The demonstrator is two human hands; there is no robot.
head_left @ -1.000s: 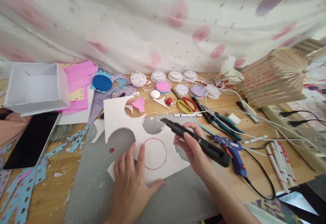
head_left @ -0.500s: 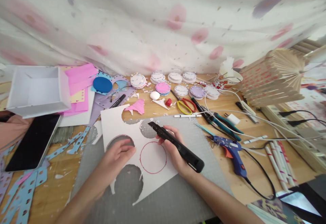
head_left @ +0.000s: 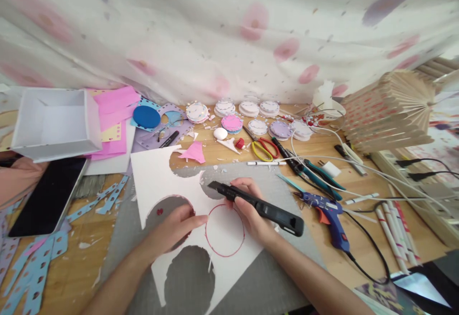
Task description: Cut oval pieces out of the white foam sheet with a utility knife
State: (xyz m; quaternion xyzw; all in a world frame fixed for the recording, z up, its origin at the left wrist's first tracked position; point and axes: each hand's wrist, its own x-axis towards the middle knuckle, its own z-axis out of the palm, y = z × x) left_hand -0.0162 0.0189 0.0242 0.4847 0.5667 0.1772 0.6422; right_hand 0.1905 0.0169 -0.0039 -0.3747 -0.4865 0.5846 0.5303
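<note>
A white foam sheet point(head_left: 186, 188) with several round holes cut out lies on the grey cutting mat point(head_left: 276, 281). Its uncut part bears a circle drawn in red point(head_left: 229, 238). My left hand point(head_left: 175, 226) pinches the sheet at a hole's edge, thumb on top and fingers down in the hole. In my right hand point(head_left: 253, 212) is a black utility knife point(head_left: 267, 208), fingers wrapped round it. The knife's blade points left and away from me, over another hole beyond the red circle. Some right fingertips are hidden behind the knife.
Small decorated discs point(head_left: 231, 123) stand along the back by the curtain. Yellow-and-red scissors point(head_left: 264, 148), pliers point(head_left: 324, 180) and a blue glue gun point(head_left: 330, 217) lie to the right among cables. At left are a white box point(head_left: 57, 124), a phone point(head_left: 46, 198) and punched blue strips point(head_left: 39, 267).
The foam sheet has come nearer to me and turned a little. My left hand has closed on the hole's edge. The knife has swung slightly flatter in my right hand.
</note>
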